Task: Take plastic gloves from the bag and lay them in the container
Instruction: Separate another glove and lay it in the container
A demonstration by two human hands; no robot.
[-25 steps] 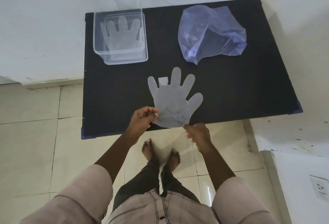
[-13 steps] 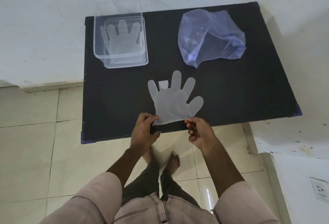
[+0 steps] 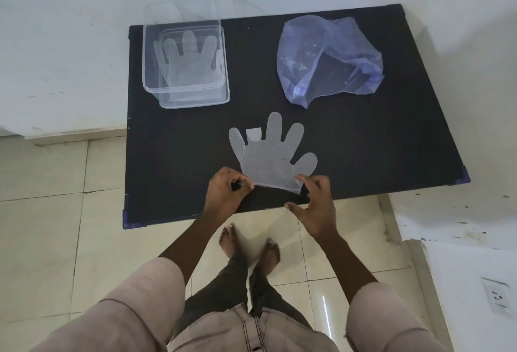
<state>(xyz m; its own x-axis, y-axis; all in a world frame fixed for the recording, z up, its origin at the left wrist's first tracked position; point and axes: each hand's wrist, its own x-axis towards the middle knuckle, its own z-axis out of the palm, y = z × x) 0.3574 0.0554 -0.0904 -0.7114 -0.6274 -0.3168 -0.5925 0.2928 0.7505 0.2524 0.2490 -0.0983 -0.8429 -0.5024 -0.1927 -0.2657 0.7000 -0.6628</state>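
Translucent glove (image 3: 270, 161) points to 12 o'clock; left hand (image 3: 225, 197) pinches its cuff, right hand (image 3: 314, 206) open beside it; container (image 3: 223, 94) at 11.

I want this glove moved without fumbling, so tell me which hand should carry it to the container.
Left. The left hand already pinches the glove by its cuff, and the container sits on that side of the table. The right hand is open, fingers spread beside the cuff.
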